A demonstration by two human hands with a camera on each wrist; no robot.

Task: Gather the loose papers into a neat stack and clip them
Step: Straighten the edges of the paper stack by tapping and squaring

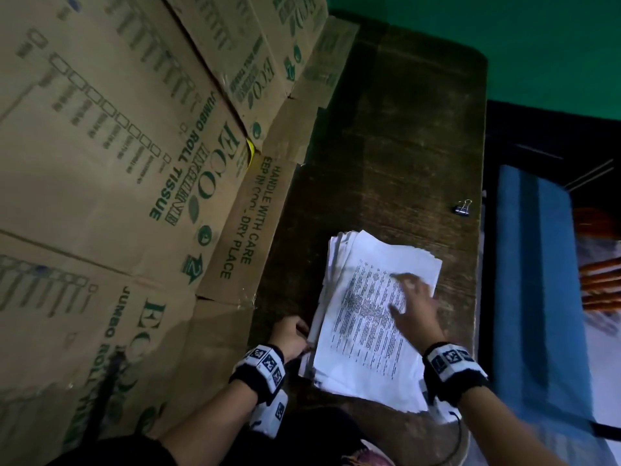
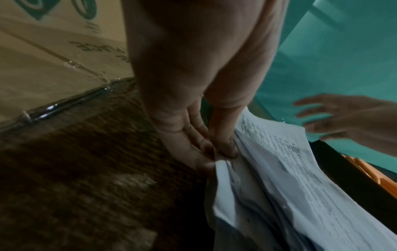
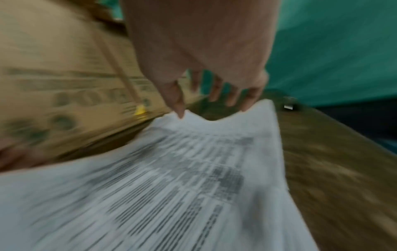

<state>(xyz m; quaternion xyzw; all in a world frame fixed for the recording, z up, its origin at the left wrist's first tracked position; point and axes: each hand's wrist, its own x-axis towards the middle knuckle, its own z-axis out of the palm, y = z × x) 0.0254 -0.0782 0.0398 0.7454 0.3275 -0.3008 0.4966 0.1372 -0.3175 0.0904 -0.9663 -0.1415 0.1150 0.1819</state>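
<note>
On the dark, grainy wooden table lies an uneven stack of printed papers, long axis running from the near edge away and slightly rightward, its sheets fanned at the far left corner. Left hand pinches the stack's near left edge between thumb and fingers; right hand, fingers spread and relaxed, sits motion-blurred over the top sheet, contact unclear. A small metal binder clip rests well apart near the right edge, and printed cardboard boxes border the left.

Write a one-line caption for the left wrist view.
Left hand pinches the paper stack's edge on the wooden table.
</note>
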